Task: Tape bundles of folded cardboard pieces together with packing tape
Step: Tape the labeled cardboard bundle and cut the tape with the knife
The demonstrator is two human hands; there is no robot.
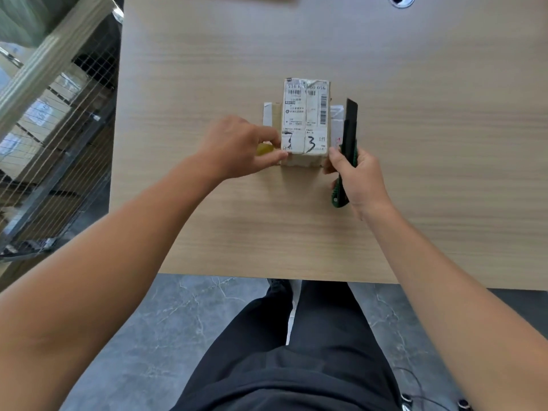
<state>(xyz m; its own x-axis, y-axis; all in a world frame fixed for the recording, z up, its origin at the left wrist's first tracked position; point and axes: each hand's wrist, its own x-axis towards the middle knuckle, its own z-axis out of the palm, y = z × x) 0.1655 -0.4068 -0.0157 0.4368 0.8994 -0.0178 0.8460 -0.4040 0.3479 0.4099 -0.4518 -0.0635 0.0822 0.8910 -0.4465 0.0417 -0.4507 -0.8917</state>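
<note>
A bundle of folded cardboard [305, 120] lies on the wooden table [267, 226], its top covered by a white shipping label with two handwritten 3s. My left hand [237, 146] is at the bundle's near left corner, fingers curled around a small yellowish roll of tape [264, 149] that is mostly hidden. My right hand [360, 179] grips a green and black utility knife [347, 149] just right of the bundle, its blade end pointing away from me. My right thumb touches the bundle's near right corner.
A metal wire-mesh rack [56, 120] with boxes stands left of the table. A round cable hole [401, 0] sits at the far right of the table. My legs in black trousers [296, 351] are below the table's front edge, over a grey floor.
</note>
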